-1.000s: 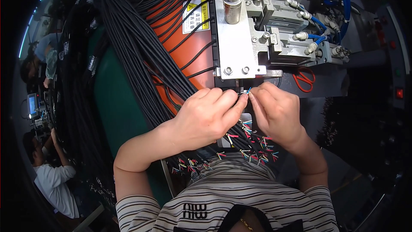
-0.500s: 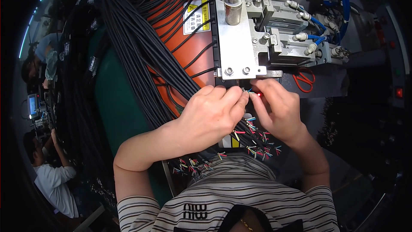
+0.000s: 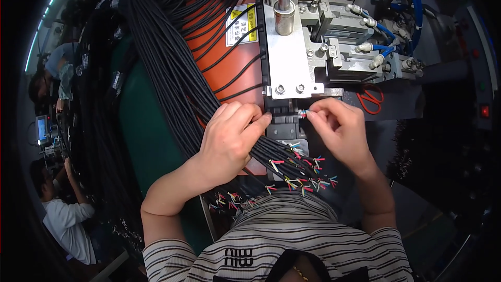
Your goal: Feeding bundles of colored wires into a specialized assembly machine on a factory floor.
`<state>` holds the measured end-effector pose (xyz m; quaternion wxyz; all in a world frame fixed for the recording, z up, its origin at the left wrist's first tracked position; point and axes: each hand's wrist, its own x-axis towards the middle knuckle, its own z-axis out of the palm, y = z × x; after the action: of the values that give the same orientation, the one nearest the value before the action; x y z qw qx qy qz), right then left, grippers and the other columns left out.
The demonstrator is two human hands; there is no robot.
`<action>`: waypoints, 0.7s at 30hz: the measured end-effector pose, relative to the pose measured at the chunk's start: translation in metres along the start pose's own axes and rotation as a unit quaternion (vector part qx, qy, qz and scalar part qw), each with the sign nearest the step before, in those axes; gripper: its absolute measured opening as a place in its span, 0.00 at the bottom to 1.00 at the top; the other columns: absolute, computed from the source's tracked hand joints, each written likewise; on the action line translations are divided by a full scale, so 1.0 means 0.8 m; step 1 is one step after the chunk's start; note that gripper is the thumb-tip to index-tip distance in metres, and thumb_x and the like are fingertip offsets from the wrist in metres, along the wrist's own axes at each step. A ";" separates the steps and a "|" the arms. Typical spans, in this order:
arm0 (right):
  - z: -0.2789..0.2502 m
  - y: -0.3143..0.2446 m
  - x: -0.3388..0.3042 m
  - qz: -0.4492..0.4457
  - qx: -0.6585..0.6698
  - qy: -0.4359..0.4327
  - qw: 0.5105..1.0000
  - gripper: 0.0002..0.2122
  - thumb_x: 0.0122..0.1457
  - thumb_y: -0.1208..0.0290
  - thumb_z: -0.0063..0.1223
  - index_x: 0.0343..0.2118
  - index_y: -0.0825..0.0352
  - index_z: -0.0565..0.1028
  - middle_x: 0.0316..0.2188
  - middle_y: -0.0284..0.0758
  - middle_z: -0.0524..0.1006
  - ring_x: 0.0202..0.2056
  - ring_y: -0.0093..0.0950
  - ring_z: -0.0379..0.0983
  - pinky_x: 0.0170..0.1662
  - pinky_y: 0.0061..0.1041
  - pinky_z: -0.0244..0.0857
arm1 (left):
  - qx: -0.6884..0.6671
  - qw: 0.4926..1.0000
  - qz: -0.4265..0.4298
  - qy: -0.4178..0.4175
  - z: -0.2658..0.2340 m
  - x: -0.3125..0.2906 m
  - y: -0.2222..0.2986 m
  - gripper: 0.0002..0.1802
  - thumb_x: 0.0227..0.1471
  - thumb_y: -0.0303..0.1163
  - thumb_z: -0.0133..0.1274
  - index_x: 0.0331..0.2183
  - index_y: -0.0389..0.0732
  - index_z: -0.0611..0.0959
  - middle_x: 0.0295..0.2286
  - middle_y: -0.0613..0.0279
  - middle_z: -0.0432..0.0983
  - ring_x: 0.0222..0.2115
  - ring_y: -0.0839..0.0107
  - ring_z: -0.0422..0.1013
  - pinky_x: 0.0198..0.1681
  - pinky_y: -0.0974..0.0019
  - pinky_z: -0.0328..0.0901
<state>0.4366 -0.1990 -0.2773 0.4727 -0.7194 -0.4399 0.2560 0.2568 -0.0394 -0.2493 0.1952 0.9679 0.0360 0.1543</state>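
My left hand (image 3: 229, 136) is closed, thumb and fingertips pinched on a thin black cable at the left side of a black slotted block (image 3: 285, 130). The cable appears to lie across the block, beneath a metal plate (image 3: 290, 57). At the block's right side my right hand (image 3: 342, 130) pinches the small coloured wire ends (image 3: 302, 114) that come out there. Below my left hand, a sheaf of black cables (image 3: 172, 83) ends in stripped, splayed red, white, blue and yellow wires (image 3: 292, 181).
Pneumatic cylinders (image 3: 349, 34) with blue hoses (image 3: 419, 10) stand at the far right. Red-handled scissors (image 3: 370, 100) lie right of the plate. An orange panel (image 3: 235, 70) with a warning label (image 3: 242, 25) is at the left, beside a green surface (image 3: 135, 125). Two people (image 3: 62, 224) work at far left.
My hands have moved apart, the left one leftward and lower, exposing the black block. The cable now appears to lie across it, its coloured wires at the right hand.
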 end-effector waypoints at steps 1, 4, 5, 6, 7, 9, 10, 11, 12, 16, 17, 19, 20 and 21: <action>-0.004 -0.006 -0.004 -0.013 0.022 -0.009 1.000 0.05 0.50 0.83 0.60 0.31 0.72 0.78 0.24 0.28 0.74 0.18 0.10 0.61 0.21 0.12 0.52 | 0.009 1.000 -0.005 0.011 0.002 0.000 -0.001 0.20 0.33 0.24 0.62 0.35 0.35 0.81 0.31 0.57 0.73 0.32 0.60 0.72 0.32 0.61 0.65; -0.016 -0.023 -0.008 -0.075 0.087 -0.070 0.991 0.13 0.49 0.86 0.60 0.40 0.72 0.79 0.33 0.35 0.76 0.21 0.12 0.66 0.22 0.12 0.56 | 0.024 0.999 -0.013 0.032 0.003 0.004 0.002 0.19 0.34 0.25 0.63 0.35 0.34 0.81 0.30 0.57 0.74 0.30 0.61 0.72 0.32 0.62 0.64; -0.014 -0.021 -0.008 -0.075 0.087 -0.071 0.991 0.13 0.49 0.86 0.60 0.40 0.72 0.79 0.33 0.35 0.76 0.21 0.12 0.66 0.22 0.12 0.56 | -0.008 1.000 0.005 0.028 0.000 0.008 0.005 0.19 0.35 0.23 0.61 0.36 0.34 0.81 0.29 0.58 0.74 0.29 0.62 0.72 0.31 0.63 0.64; -0.010 -0.016 -0.007 -0.136 0.114 -0.091 0.980 0.15 0.49 0.86 0.60 0.42 0.72 0.78 0.33 0.36 0.77 0.22 0.13 0.67 0.23 0.12 0.57 | -0.040 0.999 0.023 0.024 -0.004 0.012 0.007 0.19 0.35 0.22 0.59 0.37 0.33 0.80 0.27 0.59 0.74 0.27 0.63 0.72 0.30 0.64 0.64; -0.006 -0.013 -0.006 -0.197 0.141 -0.110 0.964 0.16 0.49 0.86 0.59 0.44 0.71 0.78 0.33 0.36 0.77 0.22 0.14 0.68 0.24 0.12 0.59 | -0.072 0.996 0.041 0.019 -0.006 0.014 0.009 0.20 0.35 0.20 0.57 0.37 0.33 0.80 0.26 0.60 0.75 0.26 0.63 0.72 0.30 0.65 0.64; -0.003 -0.013 -0.005 -0.227 0.098 -0.082 0.965 0.18 0.53 0.86 0.56 0.49 0.72 0.74 0.34 0.37 0.78 0.23 0.16 0.70 0.25 0.12 0.61 | -0.080 0.995 0.054 0.034 -0.007 0.012 0.009 0.18 0.37 0.22 0.57 0.37 0.33 0.80 0.25 0.60 0.75 0.25 0.64 0.73 0.28 0.65 0.63; -0.002 -0.014 -0.008 -0.119 0.221 -0.097 0.963 0.17 0.54 0.86 0.56 0.48 0.73 0.74 0.35 0.37 0.78 0.25 0.17 0.71 0.27 0.14 0.64 | -0.090 0.992 0.067 0.050 -0.007 0.010 0.009 0.17 0.38 0.23 0.58 0.37 0.33 0.80 0.24 0.61 0.76 0.24 0.65 0.73 0.27 0.65 0.63; -0.001 -0.016 -0.012 -0.008 0.338 -0.110 0.935 0.16 0.55 0.85 0.56 0.48 0.73 0.74 0.36 0.37 0.78 0.27 0.18 0.73 0.29 0.15 0.66 | -0.100 0.990 0.079 0.065 -0.007 0.009 0.009 0.16 0.39 0.24 0.58 0.36 0.34 0.80 0.23 0.62 0.77 0.23 0.65 0.74 0.26 0.66 0.63; 0.000 -0.018 -0.015 0.104 0.446 -0.119 0.881 0.15 0.56 0.85 0.56 0.47 0.73 0.74 0.37 0.37 0.77 0.28 0.19 0.74 0.31 0.17 0.69 | -0.079 0.990 0.074 0.095 -0.001 0.009 0.011 0.17 0.40 0.28 0.61 0.35 0.34 0.80 0.23 0.61 0.78 0.22 0.66 0.75 0.24 0.66 0.62; 0.012 -0.012 -0.015 0.113 0.511 -0.103 0.846 0.11 0.62 0.78 0.50 0.47 0.75 0.74 0.35 0.36 0.77 0.24 0.18 0.73 0.23 0.12 0.63 | -0.085 0.989 0.056 0.108 0.007 0.015 0.016 0.19 0.37 0.31 0.63 0.35 0.35 0.81 0.23 0.60 0.78 0.22 0.66 0.75 0.25 0.66 0.62; 0.011 -0.008 -0.015 0.120 0.525 -0.112 0.835 0.11 0.63 0.77 0.49 0.46 0.75 0.74 0.35 0.37 0.77 0.23 0.18 0.73 0.21 0.11 0.61 | -0.085 0.989 0.056 0.108 0.009 0.016 0.015 0.19 0.37 0.31 0.63 0.35 0.35 0.81 0.23 0.60 0.78 0.22 0.66 0.75 0.25 0.66 0.62; 0.008 -0.005 -0.010 0.144 0.540 -0.118 0.821 0.10 0.63 0.76 0.49 0.45 0.75 0.74 0.34 0.37 0.77 0.22 0.18 0.72 0.21 0.12 0.61 | -0.108 0.987 0.048 0.105 0.013 0.019 0.011 0.20 0.37 0.33 0.64 0.35 0.35 0.81 0.23 0.61 0.78 0.22 0.66 0.75 0.26 0.65 0.62; 0.006 -0.004 -0.007 0.168 0.553 -0.125 0.806 0.10 0.64 0.75 0.48 0.44 0.75 0.74 0.33 0.37 0.76 0.21 0.17 0.71 0.21 0.13 0.60 | -0.119 0.987 0.044 0.103 0.014 0.020 0.010 0.20 0.36 0.34 0.64 0.35 0.35 0.81 0.23 0.62 0.78 0.22 0.66 0.75 0.26 0.65 0.62; 0.005 -0.004 -0.005 0.191 0.566 -0.132 0.791 0.10 0.64 0.74 0.47 0.43 0.75 0.74 0.33 0.38 0.76 0.20 0.17 0.70 0.20 0.13 0.60 | -0.119 0.987 0.044 0.103 0.014 0.021 0.011 0.20 0.36 0.34 0.64 0.35 0.35 0.81 0.23 0.62 0.78 0.22 0.66 0.75 0.26 0.65 0.62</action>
<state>0.4299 -0.2004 -0.2767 0.6741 -0.3515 -0.1278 0.6369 0.2765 -0.0495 -0.2510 0.2972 0.9173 -0.0050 0.2650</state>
